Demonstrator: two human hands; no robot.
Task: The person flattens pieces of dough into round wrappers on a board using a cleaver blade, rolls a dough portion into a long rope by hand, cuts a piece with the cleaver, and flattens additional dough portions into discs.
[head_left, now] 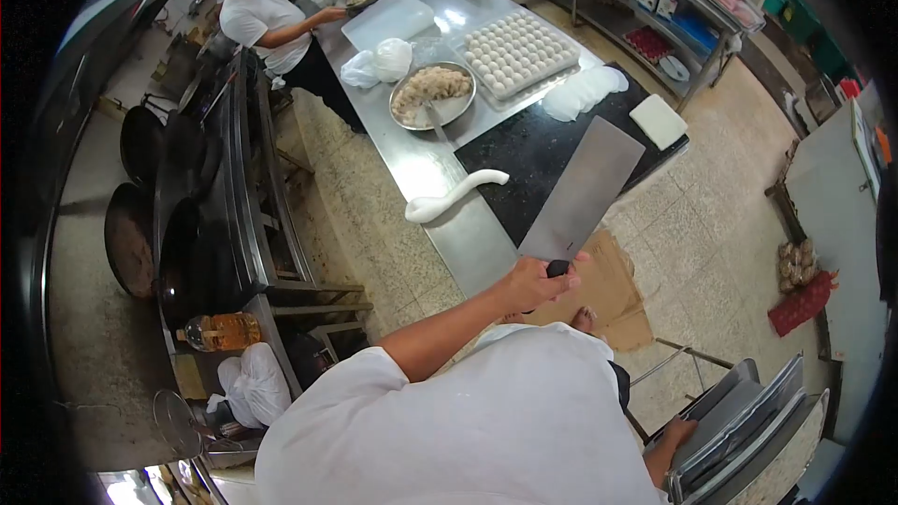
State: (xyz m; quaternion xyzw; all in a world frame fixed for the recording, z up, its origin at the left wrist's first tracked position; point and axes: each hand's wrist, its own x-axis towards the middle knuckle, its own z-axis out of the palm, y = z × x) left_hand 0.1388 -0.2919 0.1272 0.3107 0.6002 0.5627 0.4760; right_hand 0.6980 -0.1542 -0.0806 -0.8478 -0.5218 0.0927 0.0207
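My left hand (541,284) is closed around the dark handle of a wide cleaver (587,189), its blade raised over the near corner of the black board (510,145). At the lower right, my right hand (679,432) grips the edge of one of several upright metal trays (739,416); its fingers are partly hidden. Beside the board lies a white dough rope (456,197), one end resting on the black surface. Thin white wrappers (585,93) are stacked at the board's far side, near a folded white cloth (659,122).
A metal bowl of filling (432,95) and a tray of round white pieces (520,51) stand on the steel table (404,145). A co-worker (271,19) works at its far left. Woks (131,238) and an oil bottle (220,331) are left; cardboard (608,295) lies on the floor.
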